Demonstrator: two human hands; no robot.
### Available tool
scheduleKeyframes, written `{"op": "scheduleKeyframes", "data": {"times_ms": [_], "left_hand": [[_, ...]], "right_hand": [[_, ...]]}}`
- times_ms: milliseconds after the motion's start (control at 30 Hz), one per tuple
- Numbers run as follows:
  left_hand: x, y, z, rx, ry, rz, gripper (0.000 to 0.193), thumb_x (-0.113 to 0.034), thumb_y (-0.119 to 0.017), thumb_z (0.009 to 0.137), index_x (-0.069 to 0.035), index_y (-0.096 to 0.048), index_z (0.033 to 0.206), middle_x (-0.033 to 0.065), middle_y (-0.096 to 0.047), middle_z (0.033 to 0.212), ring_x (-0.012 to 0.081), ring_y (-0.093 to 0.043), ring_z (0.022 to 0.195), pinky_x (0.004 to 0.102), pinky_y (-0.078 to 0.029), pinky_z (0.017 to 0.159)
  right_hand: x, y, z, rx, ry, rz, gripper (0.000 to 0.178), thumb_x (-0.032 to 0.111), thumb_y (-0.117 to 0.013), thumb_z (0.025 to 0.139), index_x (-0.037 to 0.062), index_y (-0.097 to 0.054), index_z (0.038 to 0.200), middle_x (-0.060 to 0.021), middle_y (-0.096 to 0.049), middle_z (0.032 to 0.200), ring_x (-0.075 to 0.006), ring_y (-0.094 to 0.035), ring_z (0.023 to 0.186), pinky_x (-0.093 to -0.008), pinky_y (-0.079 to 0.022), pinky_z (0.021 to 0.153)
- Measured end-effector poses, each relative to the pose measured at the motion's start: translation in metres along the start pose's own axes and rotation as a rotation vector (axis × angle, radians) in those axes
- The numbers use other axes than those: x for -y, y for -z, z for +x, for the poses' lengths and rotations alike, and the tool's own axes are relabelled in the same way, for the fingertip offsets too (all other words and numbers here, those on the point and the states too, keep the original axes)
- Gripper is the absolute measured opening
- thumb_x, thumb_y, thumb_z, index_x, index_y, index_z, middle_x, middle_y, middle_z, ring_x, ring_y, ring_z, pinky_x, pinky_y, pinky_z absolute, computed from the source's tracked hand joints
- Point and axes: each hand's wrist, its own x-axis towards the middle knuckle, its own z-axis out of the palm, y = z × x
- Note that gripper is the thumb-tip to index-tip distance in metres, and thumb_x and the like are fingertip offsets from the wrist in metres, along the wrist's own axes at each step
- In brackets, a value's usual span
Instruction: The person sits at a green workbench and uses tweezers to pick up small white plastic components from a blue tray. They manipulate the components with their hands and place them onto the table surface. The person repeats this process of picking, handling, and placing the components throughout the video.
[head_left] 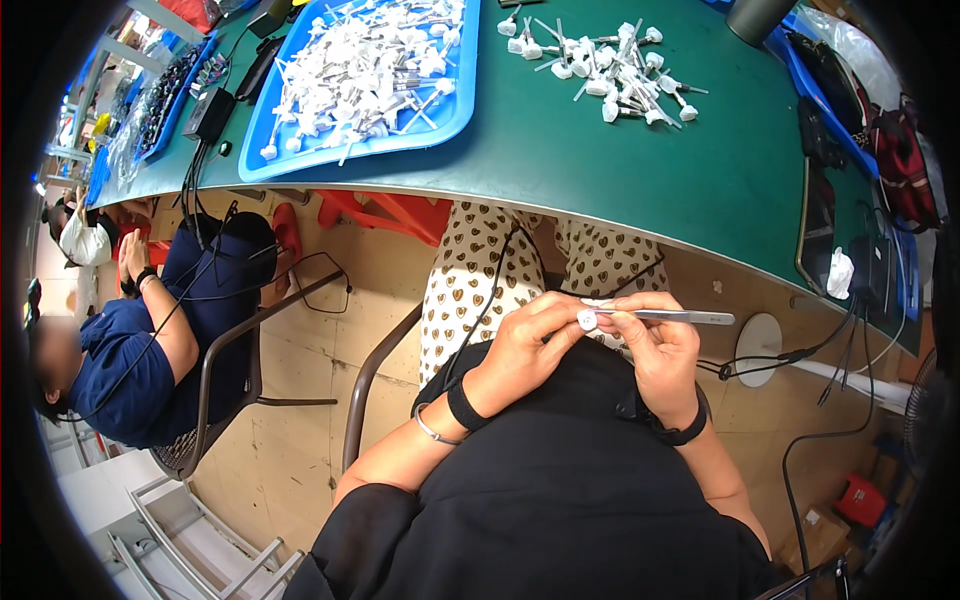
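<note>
Above my lap, my left hand (532,338) pinches a small white round-headed part (587,320) between thumb and fingertips. Close beside it, my right hand (664,350) grips slim metal tweezers (695,317), their back end pointing right. The tweezers' tips are hidden among my fingers, so I cannot tell whether they touch the part. On the green table lies a loose pile of white-headed pieces with thin grey stems (625,75). To its left, a blue tray (455,125) holds a large heap of similar pieces.
The green table's (560,150) front edge curves beyond my knees. Cables and a black box (209,115) lie left of the tray. At right are a dark flat device (815,225), a crumpled white tissue (840,273) and hanging cables. A seated person (140,350) is at my left.
</note>
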Motion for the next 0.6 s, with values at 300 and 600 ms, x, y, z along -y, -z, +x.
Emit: {"op": "scheduleKeyframes", "data": {"times_ms": [300,600], "left_hand": [[0.0006,0.0005,0.0004,-0.009,-0.005,-0.002,0.016,0.0,-0.073,0.091,-0.001,-0.074,0.106,0.0112,-0.073,0.099,0.0251,-0.071,0.088,0.0337,-0.057,0.077],[-0.001,0.0003,0.0012,-0.009,-0.018,0.017,0.015,-0.002,-0.074,0.091,-0.002,-0.075,0.105,0.011,-0.073,0.099,0.0254,-0.07,0.088,0.034,-0.057,0.077]], "right_hand": [[-0.0009,-0.001,0.0007,-0.01,0.024,0.056,0.011,-0.003,-0.059,0.102,-0.0094,-0.059,0.111,-0.0195,-0.072,0.107,-0.024,-0.074,0.102,-0.0355,-0.063,0.092],[0.0012,-0.0022,-0.0003,-0.027,-0.008,0.042,0.012,-0.003,-0.059,0.102,-0.0097,-0.06,0.111,-0.0182,-0.072,0.106,-0.0225,-0.074,0.1,-0.0336,-0.063,0.091]]}}
